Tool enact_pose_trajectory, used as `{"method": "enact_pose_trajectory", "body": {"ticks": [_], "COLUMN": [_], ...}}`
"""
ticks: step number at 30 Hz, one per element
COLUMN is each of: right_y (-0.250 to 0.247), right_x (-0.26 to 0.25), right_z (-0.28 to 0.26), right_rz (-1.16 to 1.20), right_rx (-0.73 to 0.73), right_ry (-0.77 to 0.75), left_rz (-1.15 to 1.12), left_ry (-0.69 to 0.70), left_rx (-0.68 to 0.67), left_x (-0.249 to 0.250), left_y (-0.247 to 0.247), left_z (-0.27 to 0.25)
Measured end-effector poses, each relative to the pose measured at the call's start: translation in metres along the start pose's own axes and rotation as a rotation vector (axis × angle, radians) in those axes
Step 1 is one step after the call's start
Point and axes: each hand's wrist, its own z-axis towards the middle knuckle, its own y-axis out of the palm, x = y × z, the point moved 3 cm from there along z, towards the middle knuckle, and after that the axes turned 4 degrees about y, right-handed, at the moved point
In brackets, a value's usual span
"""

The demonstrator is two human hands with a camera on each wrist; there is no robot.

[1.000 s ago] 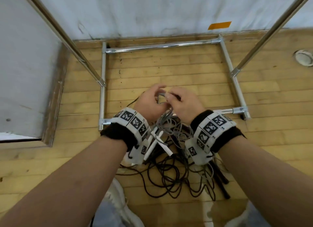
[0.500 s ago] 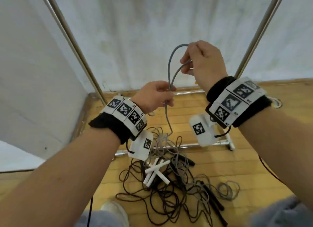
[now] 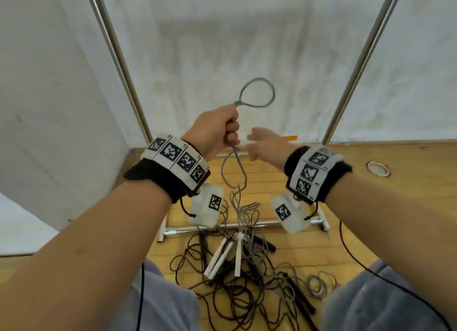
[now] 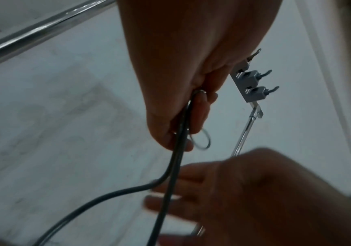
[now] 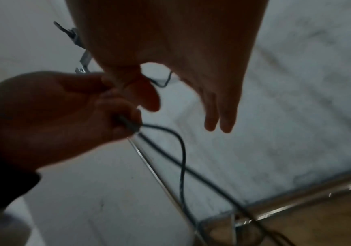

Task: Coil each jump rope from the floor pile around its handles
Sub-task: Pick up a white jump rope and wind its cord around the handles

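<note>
— Hands first: what has each one got?

— Left hand [image 3: 214, 130] is raised in a fist, its fingers [image 4: 200, 109] curled round the grey jump rope [image 3: 237, 157]. A small loop of that rope stands up above the fist, and two strands drop from below it. Right hand [image 3: 268, 146] sits just beside the left, a little lower, fingers [image 5: 221, 114] stretched out and holding nothing; it is blurred, and whether it brushes the rope I cannot tell.

— Where do the strands go?

— Down to the pile of ropes [image 3: 237, 281] on the wooden floor [image 3: 371, 219], between the person's knees. White handles [image 3: 223, 255] lie there close together, tangled among dark cords and black handles [image 3: 296, 293].

— Anything beyond that?

— Metal rack base [image 3: 222, 225] on the floor just behind the pile, two slanted metal poles [image 3: 118, 58] rising from it, and a white wall [image 3: 222, 46] behind them.
</note>
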Motion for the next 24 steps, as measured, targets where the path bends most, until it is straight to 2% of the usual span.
{"method": "enact_pose_trajectory", "body": {"ticks": [1, 3, 5, 7, 12, 14, 15, 17, 20, 22, 24], "right_y": [0.010, 0.024, 0.027, 0.028, 0.033, 0.025, 0.018, 0.003, -0.014, -0.024, -0.032], "right_x": [0.004, 0.007, 0.007, 0.011, 0.055, 0.060, 0.059, 0.055, 0.053, 0.047, 0.040], "right_z": [-0.001, -0.001, 0.002, 0.002, 0.010, 0.017, 0.020, 0.025, 0.023, 0.021, 0.019], "right_rz": [0.049, 0.190, 0.210, 0.182, -0.103, -0.012, 0.108, 0.411, 0.794, 1.059, 1.234], "right_rx": [-0.075, -0.126, -0.138, -0.170, -0.293, -0.269, -0.220, -0.081, -0.006, -0.016, -0.029], "right_ry": [-0.041, -0.131, -0.183, -0.170, -0.048, -0.021, -0.005, 0.008, 0.040, 0.049, 0.065], "left_rz": [-0.037, -0.112, -0.168, -0.242, -0.365, -0.346, -0.287, -0.105, 0.130, 0.274, 0.356], "left_ry": [-0.006, -0.019, 0.010, 0.066, 0.132, 0.123, 0.095, -0.024, -0.169, -0.187, -0.138], "left_rx": [-0.025, -0.079, -0.104, -0.084, 0.156, 0.255, 0.272, 0.208, -0.055, -0.197, -0.251], "left_x": [0.002, 0.007, 0.014, 0.023, 0.025, 0.014, 0.007, -0.012, -0.040, -0.055, -0.067], "left_y": [0.003, 0.010, 0.016, 0.016, -0.001, -0.006, -0.007, -0.007, 0.010, 0.026, 0.041], "left_z": [0.001, 0.002, 0.005, 0.010, 0.034, 0.043, 0.046, 0.049, 0.045, 0.039, 0.038]}}
